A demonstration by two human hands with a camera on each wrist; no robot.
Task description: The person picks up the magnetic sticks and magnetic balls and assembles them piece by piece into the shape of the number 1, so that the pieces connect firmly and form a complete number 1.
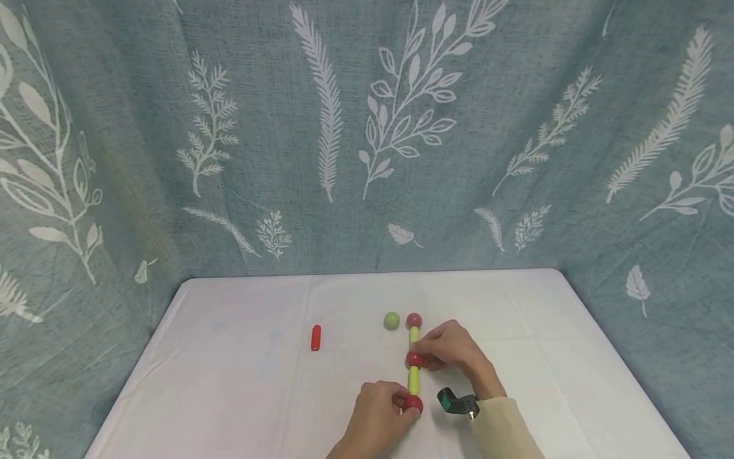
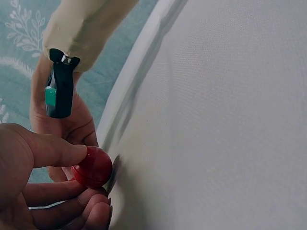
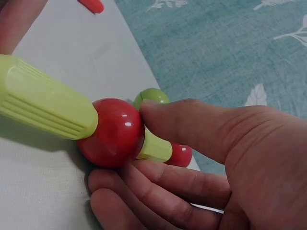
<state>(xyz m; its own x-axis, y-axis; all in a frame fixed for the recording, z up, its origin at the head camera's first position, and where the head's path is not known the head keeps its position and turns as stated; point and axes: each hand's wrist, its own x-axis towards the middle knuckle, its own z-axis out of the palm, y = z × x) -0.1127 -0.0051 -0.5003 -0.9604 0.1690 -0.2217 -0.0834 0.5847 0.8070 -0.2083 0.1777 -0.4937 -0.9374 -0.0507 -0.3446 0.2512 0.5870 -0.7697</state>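
Observation:
Two yellow-green rods and three red balls form a straight line on the white table. My left hand [image 1: 375,414] grips the near red ball [image 1: 413,404] between thumb and fingers; the left wrist view shows that red ball [image 2: 93,167] close up. At the middle red ball [image 1: 413,359], my right hand [image 1: 453,347] pinches with its thumb on one side and fingers beneath. The near rod [image 3: 43,98] joins this middle ball in the right wrist view. Beyond it, the far rod [image 1: 414,333] reaches the far red ball [image 1: 414,320].
A loose green ball [image 1: 392,320] lies just left of the far red ball. Farther left is a separate red rod [image 1: 316,338]. A patterned blue-green curtain [image 1: 355,140] hangs behind the white-covered table [image 1: 229,382]. A black device [image 1: 457,403] is worn at the right wrist.

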